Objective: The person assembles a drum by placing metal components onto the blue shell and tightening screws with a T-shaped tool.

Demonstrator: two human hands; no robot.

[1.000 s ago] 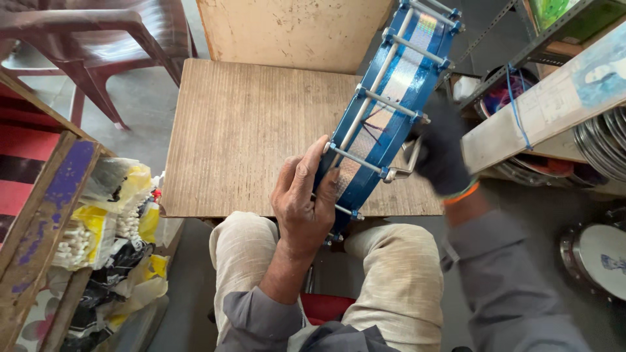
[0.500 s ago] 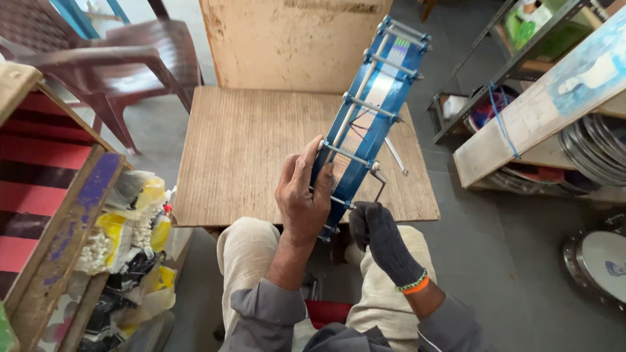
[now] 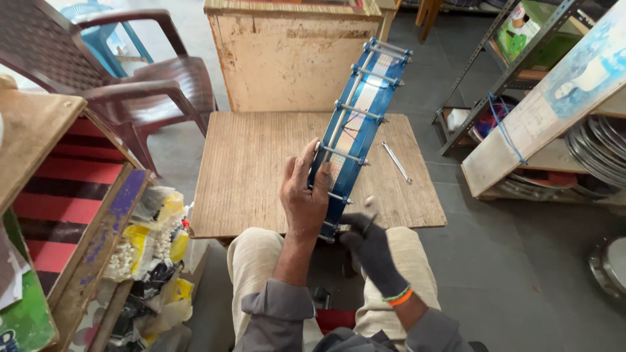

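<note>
So from the head view I'm looking down at a blue frame drum (image 3: 357,124) stood on its edge, running from the middle of the frame up toward the top center. The shell is glossy blue metal, ringed with thin silvery tension rods and little bolt heads, and it looks like there's a paler striped band along the rim. Its lower end sits at the near edge of a square wooden table (image 3: 261,176), which has a fine ribbed grain and a worn, pale brown top.

The left hand (image 3: 303,195) is bare and wrapped around the lower part of the drum, thumb up along the rim, fingers curled round the shell, so it's holding it upright. The right hand (image 3: 372,244), just below center, wears a dark knit glove, with an orange band at the wrist. It's half closed near the drum's bottom edge, and something small and pale shows at the fingertips, but it's blurred and I can't tell what it is or whether it's gripped.

A slim metal wrench (image 3: 396,161) lies flat on the table right of the drum, apart from it. A brown plastic chair (image 3: 137,78) stands upper left, and a scuffed cream wooden box (image 3: 287,58) behind the table. Metal shelving (image 3: 521,65) runs along the right.
</note>
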